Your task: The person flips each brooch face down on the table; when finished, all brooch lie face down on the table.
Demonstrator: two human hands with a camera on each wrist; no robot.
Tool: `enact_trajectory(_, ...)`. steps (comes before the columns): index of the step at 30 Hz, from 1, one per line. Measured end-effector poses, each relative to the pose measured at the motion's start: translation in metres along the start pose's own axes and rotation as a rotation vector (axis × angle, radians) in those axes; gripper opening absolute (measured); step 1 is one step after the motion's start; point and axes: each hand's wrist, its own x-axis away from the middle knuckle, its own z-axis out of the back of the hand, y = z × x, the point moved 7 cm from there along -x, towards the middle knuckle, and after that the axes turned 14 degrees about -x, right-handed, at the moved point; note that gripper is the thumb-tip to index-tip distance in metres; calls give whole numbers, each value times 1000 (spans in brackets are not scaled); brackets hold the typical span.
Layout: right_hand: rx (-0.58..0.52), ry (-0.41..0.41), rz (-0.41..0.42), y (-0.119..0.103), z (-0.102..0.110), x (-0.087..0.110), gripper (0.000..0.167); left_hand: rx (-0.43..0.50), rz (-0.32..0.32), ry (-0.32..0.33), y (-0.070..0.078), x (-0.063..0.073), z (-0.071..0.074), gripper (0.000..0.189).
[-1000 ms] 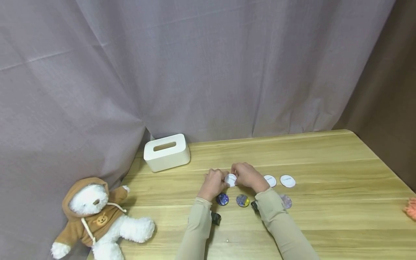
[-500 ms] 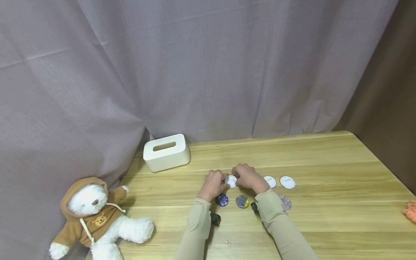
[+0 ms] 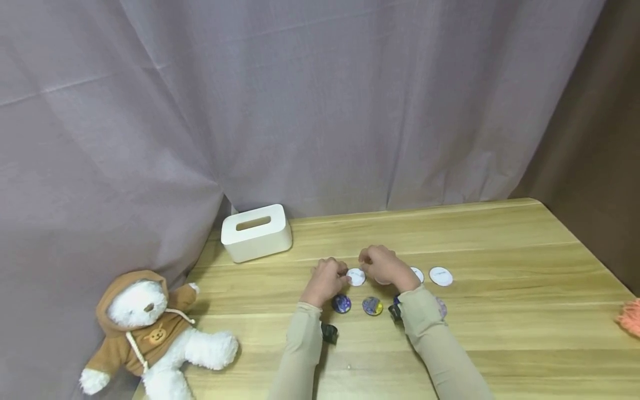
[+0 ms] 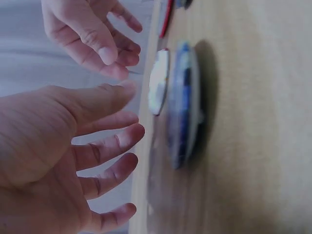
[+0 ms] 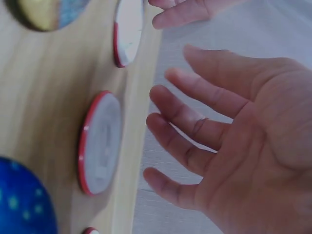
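Note:
Round white badge (image 3: pixel 356 276), its plain side up, lies on the table between the two hands. My left hand (image 3: pixel 326 281) is just left of it, fingers spread and loosely bent around nothing in the left wrist view. Over a second white-sided badge (image 5: pixel 100 144) with a red rim hovers my right hand (image 3: pixel 386 268), its fingers apart and holding nothing. Two more white badges, one partly covered (image 3: pixel 418 274) and one in full view (image 3: pixel 441 276), continue the row rightward. Nearer the person are a dark blue badge (image 3: pixel 341 304), a grey-and-yellow one (image 3: pixel 372 306) and a pale purple one (image 3: pixel 442 308), partly behind the sleeve.
A white tissue box (image 3: pixel 256 233) stands at the back left. On the left sits a plush bear (image 3: pixel 150 333) in a brown hoodie. Coral yarn-like material (image 3: pixel 630 318) lies at the right edge. A grey curtain (image 3: pixel 320 111) hangs behind the wooden table (image 3: pixel 525 333).
Both hands have come off the white badge between them, which stays on the table. The right hand has shifted slightly right and up; the left hand has drawn a little left.

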Motion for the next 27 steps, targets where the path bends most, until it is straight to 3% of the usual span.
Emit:
enact_trajectory(5,-100,19,73,-8,8,3,17,127,25,33,-4,2,7,27)
enact_trajectory(9,-149,43,115,-15,14,7,17,279,57,76,-8,4,10,30)
enact_trajectory(12,-153,71,135,-20,17,9,17,342,65,128,-11,6,14,31)
enact_trajectory(19,-163,108,147,-29,16,13,22,362,60,191,-12,12,25,32)
enact_trajectory(27,-182,94,130,-36,10,18,27,315,108,147,-15,23,28,34)
